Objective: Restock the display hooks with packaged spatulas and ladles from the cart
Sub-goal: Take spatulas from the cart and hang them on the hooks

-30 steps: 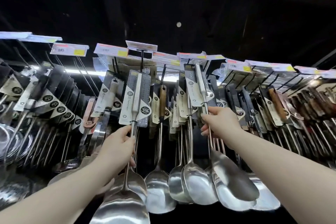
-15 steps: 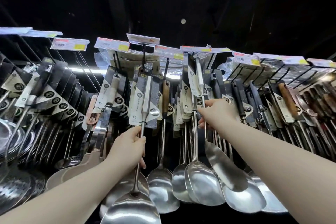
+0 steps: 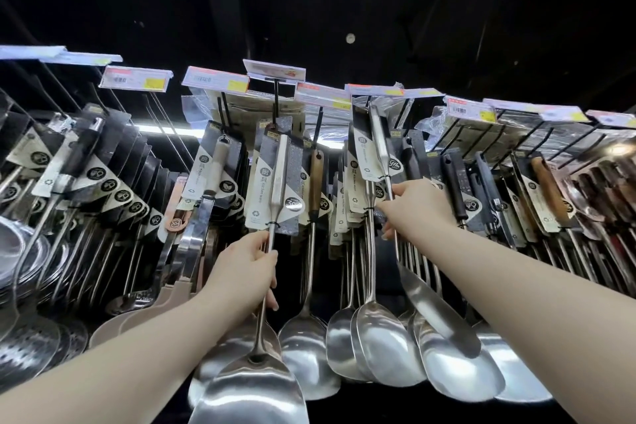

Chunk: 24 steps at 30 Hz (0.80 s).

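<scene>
The carded spatula [image 3: 280, 165] has been lifted, its shaft clamped in the left hand [image 3: 246, 269], blade cut off below; a second spatula [image 3: 378, 138] is gripped by the right hand [image 3: 416, 207]

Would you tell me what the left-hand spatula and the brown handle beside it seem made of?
The spatula in the left hand looks like polished stainless steel: bright, mirror-like reflections. The brown handle appears wooden, matte with a warm tone, though coloured plastic is possible.
</scene>
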{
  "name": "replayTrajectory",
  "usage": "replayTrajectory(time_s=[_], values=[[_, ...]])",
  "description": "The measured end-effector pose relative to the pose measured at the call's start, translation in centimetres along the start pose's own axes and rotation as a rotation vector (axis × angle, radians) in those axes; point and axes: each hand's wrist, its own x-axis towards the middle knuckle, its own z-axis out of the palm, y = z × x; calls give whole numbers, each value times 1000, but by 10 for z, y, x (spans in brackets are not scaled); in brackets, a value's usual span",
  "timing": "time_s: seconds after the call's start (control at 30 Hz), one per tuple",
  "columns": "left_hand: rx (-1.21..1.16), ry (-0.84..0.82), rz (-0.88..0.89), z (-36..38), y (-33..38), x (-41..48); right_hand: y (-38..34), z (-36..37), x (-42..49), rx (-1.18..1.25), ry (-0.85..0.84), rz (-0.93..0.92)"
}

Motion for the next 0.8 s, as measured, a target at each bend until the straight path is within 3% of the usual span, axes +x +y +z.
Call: replayTrajectory(time_s=[0.63,0.8], values=[[-33,-9,-1,6,15,-5,26,43,3,-128,-55,33],[-35,-5,12,5,23,-10,26,47,-7,-109,-182,24]])
